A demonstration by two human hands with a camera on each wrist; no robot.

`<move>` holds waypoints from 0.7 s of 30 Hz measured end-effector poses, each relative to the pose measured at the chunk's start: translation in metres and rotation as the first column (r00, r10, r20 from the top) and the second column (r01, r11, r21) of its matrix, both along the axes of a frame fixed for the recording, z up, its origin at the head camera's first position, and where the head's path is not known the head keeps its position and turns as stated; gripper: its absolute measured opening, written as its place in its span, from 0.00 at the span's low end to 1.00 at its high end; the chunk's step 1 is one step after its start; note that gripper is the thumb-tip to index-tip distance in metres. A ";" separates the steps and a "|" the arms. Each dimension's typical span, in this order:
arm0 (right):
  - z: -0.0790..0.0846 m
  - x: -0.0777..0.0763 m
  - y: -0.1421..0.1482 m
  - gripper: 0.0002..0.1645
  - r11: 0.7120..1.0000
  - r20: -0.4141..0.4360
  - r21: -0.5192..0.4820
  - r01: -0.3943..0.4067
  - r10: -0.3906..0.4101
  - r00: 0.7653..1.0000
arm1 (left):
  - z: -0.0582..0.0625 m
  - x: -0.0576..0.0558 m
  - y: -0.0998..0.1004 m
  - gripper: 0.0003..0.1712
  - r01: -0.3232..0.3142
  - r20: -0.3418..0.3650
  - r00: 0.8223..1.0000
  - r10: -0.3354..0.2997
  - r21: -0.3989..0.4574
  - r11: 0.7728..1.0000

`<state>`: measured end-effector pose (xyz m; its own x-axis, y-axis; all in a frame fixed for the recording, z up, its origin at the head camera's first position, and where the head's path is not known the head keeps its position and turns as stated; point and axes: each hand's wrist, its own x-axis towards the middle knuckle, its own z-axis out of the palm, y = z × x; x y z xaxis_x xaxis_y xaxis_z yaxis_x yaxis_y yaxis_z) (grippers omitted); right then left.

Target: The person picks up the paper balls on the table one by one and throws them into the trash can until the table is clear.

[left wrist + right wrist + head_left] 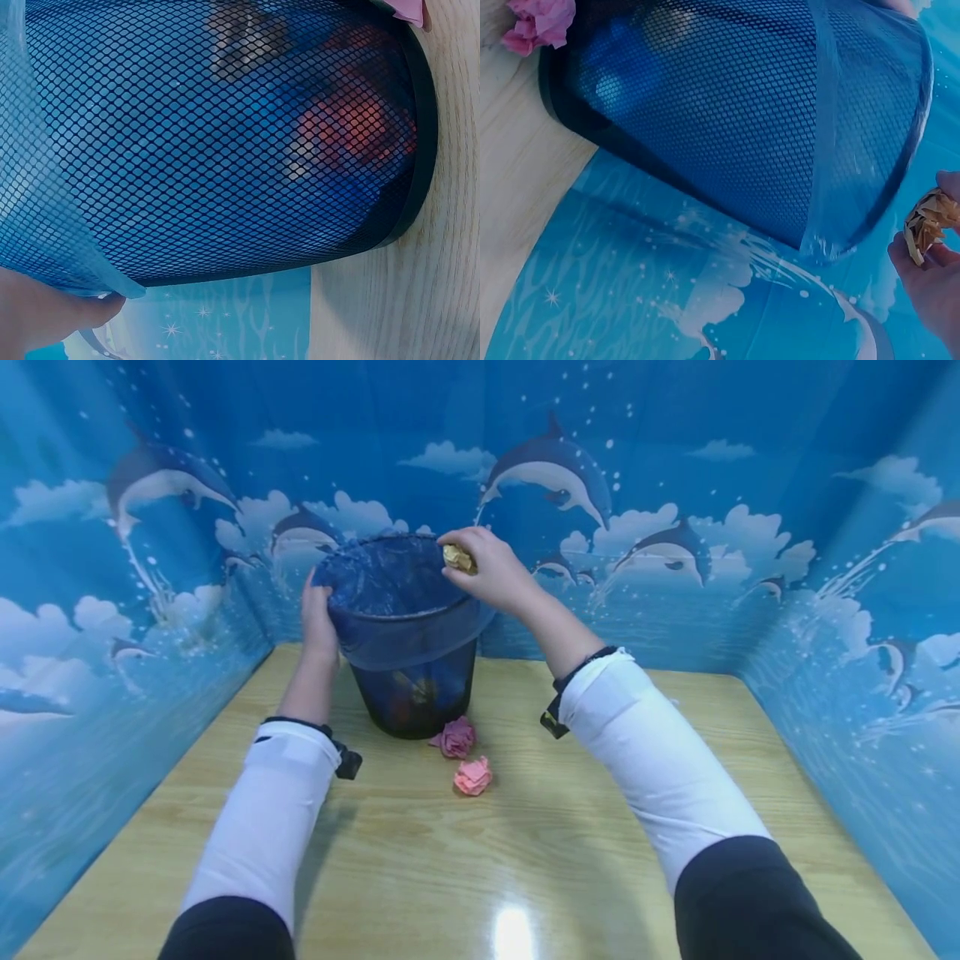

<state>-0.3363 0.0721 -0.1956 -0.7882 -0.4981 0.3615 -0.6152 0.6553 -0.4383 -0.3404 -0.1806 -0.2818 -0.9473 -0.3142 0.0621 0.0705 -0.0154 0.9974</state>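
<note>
A black mesh wastebasket [375, 689] stands on the table, lined with a blue plastic bag [408, 647] folded over its rim. My left hand [319, 627] grips the left side of that rim, its thumb [90, 309] against the bag's folded edge in the left wrist view. Between thumb and fingers, my right hand [495, 568] pinches a crumpled gold paper ball [457, 558] at the right side of the rim. The right wrist view has this gold ball just outside the rim. Through the mesh, reddish crumpled pieces [352, 127] show low in the basket.
A crumpled purple paper ball [456, 737] lies close by the basket's foot, with a pink paper ball [473, 776] nearer to me. Blue dolphin-print sheets [420, 460] wall in the wooden table [420, 868] at the back and both sides.
</note>
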 end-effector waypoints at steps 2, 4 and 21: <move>-0.001 -0.001 -0.005 0.26 1.000 0.000 -0.012 0.004 -0.004 1.000 | 0.000 0.000 0.001 0.35 -0.002 -0.001 1.000 0.002 -0.006 1.000; -0.003 -0.002 -0.009 0.26 1.000 0.001 -0.021 0.012 -0.012 1.000 | 0.000 0.000 0.002 0.35 0.000 -0.009 1.000 0.000 -0.011 1.000; -0.016 -0.014 -0.037 0.28 0.998 0.092 0.047 0.031 -0.036 0.995 | 0.002 -0.003 -0.001 0.35 0.010 0.004 1.000 -0.010 0.014 1.000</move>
<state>-0.3503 0.0354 -0.2121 -0.8338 -0.4852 0.2633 -0.5506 0.6956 -0.4615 -0.3430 -0.1821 -0.2799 -0.9506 -0.3058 0.0536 0.0657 -0.0296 0.9974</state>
